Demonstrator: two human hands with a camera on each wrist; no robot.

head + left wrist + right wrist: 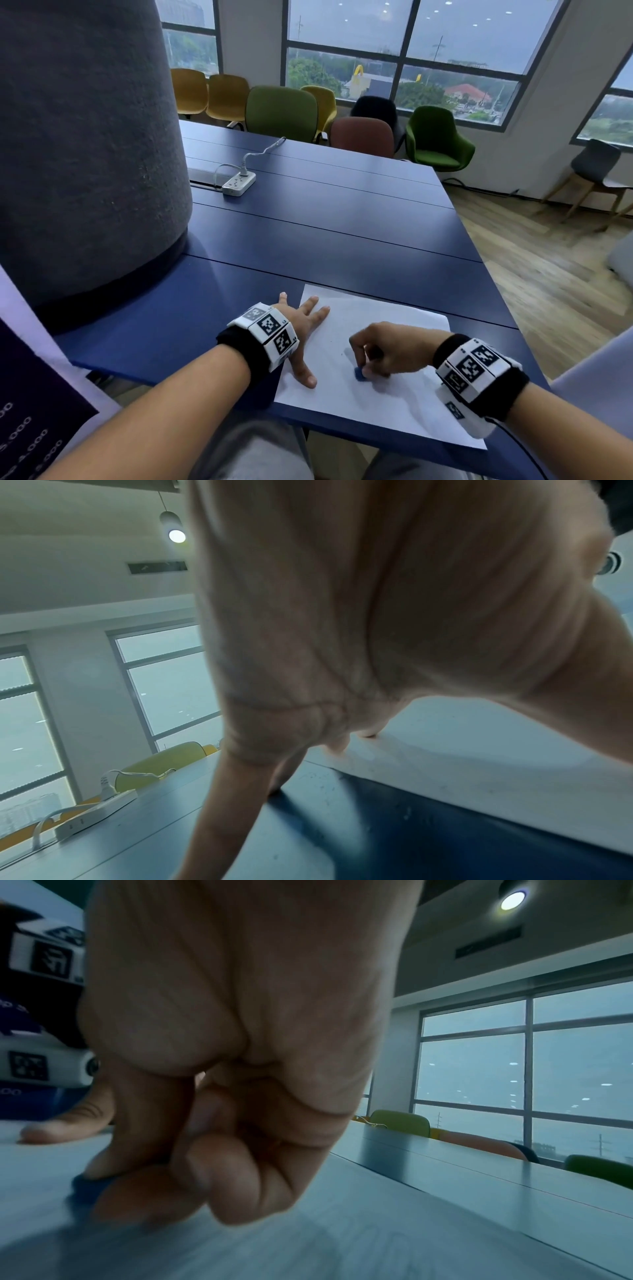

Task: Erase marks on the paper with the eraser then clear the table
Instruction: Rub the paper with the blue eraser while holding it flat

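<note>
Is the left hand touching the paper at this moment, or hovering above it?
Touching. The head view shows the left hand spread flat, its thumb and fingertips pressed onto the paper.

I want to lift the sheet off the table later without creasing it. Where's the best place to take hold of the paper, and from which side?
Probably the near edge of the paper, from the person's own side. It lies flat on the table, but that edge seems to overhang the table's front, so fingers could slip beneath. First the left hand pressing it and the right hand pinching the eraser must lift.
</note>
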